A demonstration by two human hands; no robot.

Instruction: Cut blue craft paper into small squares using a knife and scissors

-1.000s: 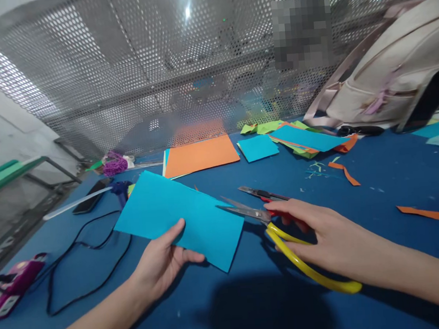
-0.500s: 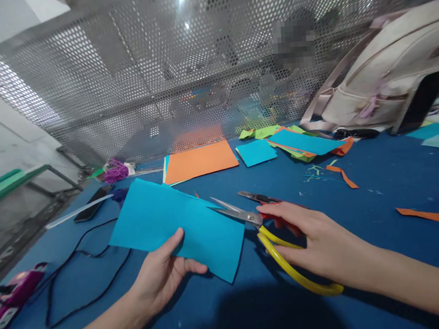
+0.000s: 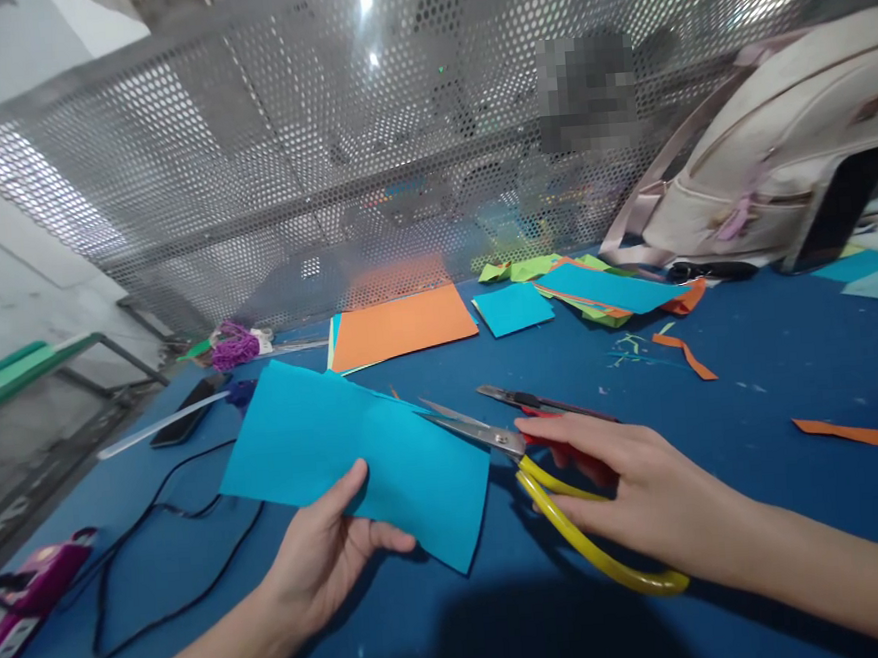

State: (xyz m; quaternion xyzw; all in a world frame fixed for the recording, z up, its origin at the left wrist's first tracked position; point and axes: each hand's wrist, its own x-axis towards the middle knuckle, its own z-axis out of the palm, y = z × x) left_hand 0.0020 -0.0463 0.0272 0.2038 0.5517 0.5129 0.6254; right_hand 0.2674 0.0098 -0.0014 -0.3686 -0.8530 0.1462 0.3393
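A sheet of blue paper (image 3: 303,429) is pinched at its lower edge by my left hand (image 3: 326,552), thumb on top and fingers beneath. My right hand (image 3: 630,476) is closed around the yellow handles of a pair of scissors (image 3: 573,520). Their blades lie at the paper's upper right edge, with a narrower gap between the tips. Behind the right hand, a utility knife (image 3: 526,399) lies on the blue tabletop (image 3: 400,632), and something red shows under the fingers, partly hidden.
Orange sheets (image 3: 401,327), a blue piece (image 3: 513,309) and a pile of coloured paper (image 3: 609,287) lie along a perforated metal screen (image 3: 308,178). A backpack (image 3: 793,134) and an upright phone (image 3: 837,211) stand right. Black cable (image 3: 166,629) and purple yarn (image 3: 236,345) are left.
The gap between the scissor blades has narrowed at the paper's edge. Both hands have stayed nearly where they were, and the view has shifted very slightly.
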